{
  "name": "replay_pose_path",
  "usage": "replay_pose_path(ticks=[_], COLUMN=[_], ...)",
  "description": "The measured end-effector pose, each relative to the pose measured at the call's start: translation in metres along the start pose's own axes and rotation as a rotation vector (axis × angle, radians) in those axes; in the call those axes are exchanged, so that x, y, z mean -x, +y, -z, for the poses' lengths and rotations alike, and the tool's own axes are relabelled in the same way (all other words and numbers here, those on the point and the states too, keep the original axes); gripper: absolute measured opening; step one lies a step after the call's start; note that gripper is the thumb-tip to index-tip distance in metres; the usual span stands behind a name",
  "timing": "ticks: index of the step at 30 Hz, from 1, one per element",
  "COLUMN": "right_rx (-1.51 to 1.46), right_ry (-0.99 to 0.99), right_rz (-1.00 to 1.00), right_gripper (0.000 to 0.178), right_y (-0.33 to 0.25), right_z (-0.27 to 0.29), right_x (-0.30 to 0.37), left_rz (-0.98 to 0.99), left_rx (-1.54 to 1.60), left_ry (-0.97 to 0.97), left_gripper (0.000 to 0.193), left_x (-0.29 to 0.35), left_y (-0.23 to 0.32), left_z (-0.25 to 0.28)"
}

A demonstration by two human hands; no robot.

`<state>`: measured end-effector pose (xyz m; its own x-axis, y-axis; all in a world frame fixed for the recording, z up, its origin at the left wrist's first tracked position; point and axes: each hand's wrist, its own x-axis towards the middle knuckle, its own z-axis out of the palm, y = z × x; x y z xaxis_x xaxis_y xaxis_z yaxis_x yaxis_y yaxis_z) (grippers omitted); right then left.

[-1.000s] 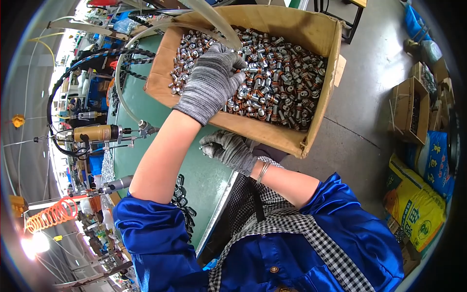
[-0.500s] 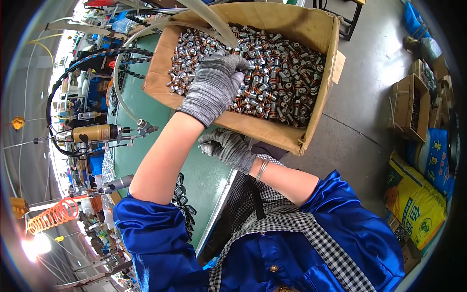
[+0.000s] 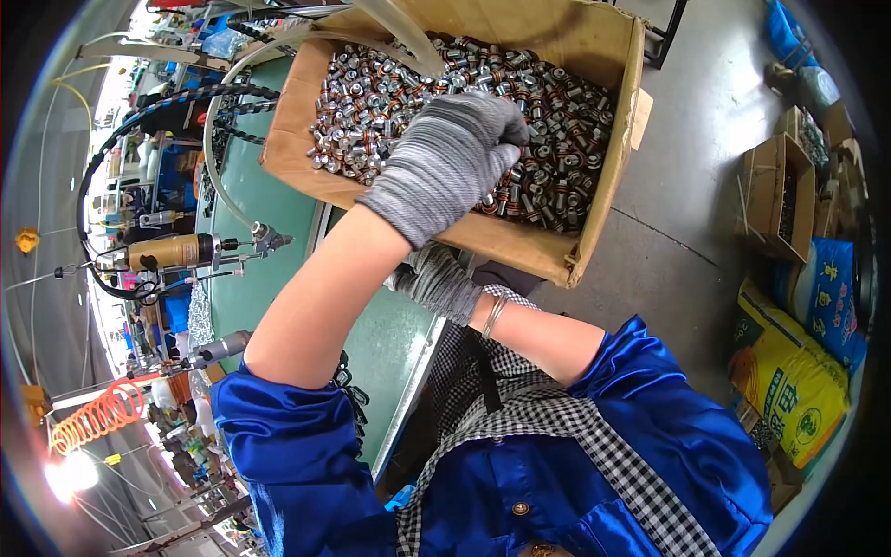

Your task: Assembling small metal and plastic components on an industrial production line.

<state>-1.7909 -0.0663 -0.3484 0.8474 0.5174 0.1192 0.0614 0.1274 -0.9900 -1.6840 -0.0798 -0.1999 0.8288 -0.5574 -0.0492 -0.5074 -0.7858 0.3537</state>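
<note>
An open cardboard box (image 3: 520,243) holds a heap of small silvery metal fittings (image 3: 548,139) with orange-brown rings. Above the heap is my left hand (image 3: 455,158) in a grey striped knit glove. Its fingers curl downward and inward; what they hold, if anything, is hidden. My right hand (image 3: 441,286), also gloved, is low beside the box's near wall, above the green tabletop (image 3: 371,325). The left wrist covers part of it. Its visible fingers look bent closed, and their contents cannot be made out.
A clear hose (image 3: 408,37) reaches over the box. Left of it are a brass-coloured pneumatic tool (image 3: 172,253) and an orange coiled air line (image 3: 97,416). Dark looped parts (image 3: 348,385) lie by my left elbow. Cartons (image 3: 778,200) and a yellow sack (image 3: 789,381) line the floor at right.
My left hand has moved right across the fittings, away from the hose end, and appears higher. My right hand stays low and is now more hidden behind the left wrist.
</note>
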Motion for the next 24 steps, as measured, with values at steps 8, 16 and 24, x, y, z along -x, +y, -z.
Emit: replay_pose_path(ticks=[8,16,24], right_rx=[-0.361,-0.027,-0.255], right_ry=[-0.095,-0.098,0.021], right_rz=[-0.115,-0.080,-0.033], right_gripper=[0.058,0.046,0.022], right_y=[0.043,-0.002,0.004], right_z=[-0.021,0.003,-0.008], right_x=[-0.007,-0.002,0.000], left_rz=[-0.070,-0.192,0.213], left_rx=[-0.275,-0.325,-0.328], left_ry=[-0.223,-0.103,-0.022], left_gripper=[0.015,0.021,0.025], left_x=[-0.012,0.000,0.004], left_y=[0.013,0.004,-0.041], left_z=[-0.002,0.003,0.031])
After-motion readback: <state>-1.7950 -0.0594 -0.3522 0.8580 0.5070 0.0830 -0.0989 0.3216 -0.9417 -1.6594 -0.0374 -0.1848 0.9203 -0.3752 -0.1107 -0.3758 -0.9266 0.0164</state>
